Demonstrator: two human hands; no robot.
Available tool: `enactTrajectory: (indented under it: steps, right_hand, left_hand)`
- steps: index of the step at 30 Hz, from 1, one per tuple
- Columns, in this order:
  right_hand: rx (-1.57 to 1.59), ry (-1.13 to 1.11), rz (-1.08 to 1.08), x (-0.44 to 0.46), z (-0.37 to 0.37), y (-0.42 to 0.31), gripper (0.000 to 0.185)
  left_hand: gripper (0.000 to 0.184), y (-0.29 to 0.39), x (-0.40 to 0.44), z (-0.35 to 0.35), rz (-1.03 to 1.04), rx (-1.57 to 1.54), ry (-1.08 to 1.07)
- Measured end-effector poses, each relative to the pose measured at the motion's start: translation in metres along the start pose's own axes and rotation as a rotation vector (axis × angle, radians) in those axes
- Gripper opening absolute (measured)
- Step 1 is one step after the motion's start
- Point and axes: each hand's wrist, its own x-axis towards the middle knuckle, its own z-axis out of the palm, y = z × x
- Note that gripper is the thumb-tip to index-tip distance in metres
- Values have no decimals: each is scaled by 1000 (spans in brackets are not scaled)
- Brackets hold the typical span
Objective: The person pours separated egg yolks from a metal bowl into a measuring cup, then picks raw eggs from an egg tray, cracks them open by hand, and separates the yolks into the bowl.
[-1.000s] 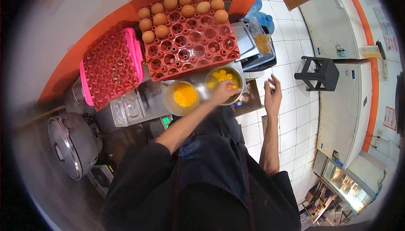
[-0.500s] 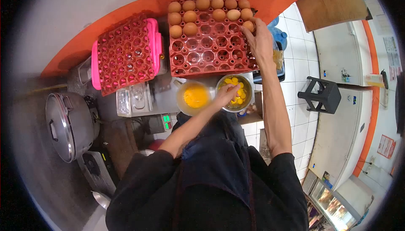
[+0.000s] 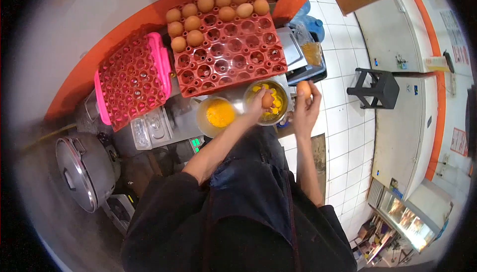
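Note:
My left hand (image 3: 256,109) is closed around a brown egg (image 3: 268,98) over a metal bowl (image 3: 247,96) that holds several whole yolks in clear egg white. Just right of that bowl, my right hand (image 3: 305,113) grips another brown egg (image 3: 303,89) between its fingers, held up off the counter. A pale container (image 3: 200,118) of beaten yellow egg (image 3: 220,113) stands left of the bowl. Behind both vessels lies a red plastic egg tray (image 3: 221,66), with several brown eggs (image 3: 205,3) in its far rows and bare sockets nearer me.
A second red egg tray (image 3: 128,80) rests on a pink container (image 3: 162,66) at left. Nearby are lidded metal pans (image 3: 158,124), a scale with a green display (image 3: 196,144) and a large pot (image 3: 82,172). A black stool (image 3: 377,89) stands on the tiled floor at right.
My right hand has lifted an egg from the tray's right edge and brought it down beside the bowl. An egg now shows in my left hand. The view has shifted and tilted slightly.

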Motion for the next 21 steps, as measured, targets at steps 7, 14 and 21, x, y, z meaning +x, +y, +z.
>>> enactTrajectory:
  steps: [7,14,21]
  right_hand:
    - [-466,-231,-269,-33,2,70,41]
    - [219,-253,192,-16,-14,98,47]
    - [145,-434,425,4,-30,88,45]
  left_hand:
    - [51,-10,-3,17,-95,-4,85]
    - [43,2,8,-11,50,485,37]
    - [53,47,-18,1,429,953,-338]
